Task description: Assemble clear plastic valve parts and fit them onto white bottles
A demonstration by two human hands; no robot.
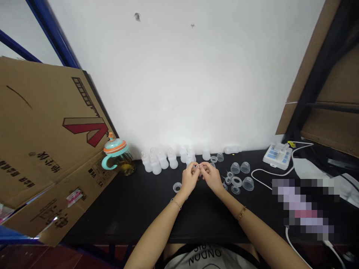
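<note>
Both hands (200, 175) pinch a small clear ring (199, 166) between their fingertips.

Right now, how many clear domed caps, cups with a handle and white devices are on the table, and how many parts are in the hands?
Clear domed caps: 4
Cup with a handle: 1
White device: 1
Small clear part between left hand and right hand: 1
Total: 7
</note>
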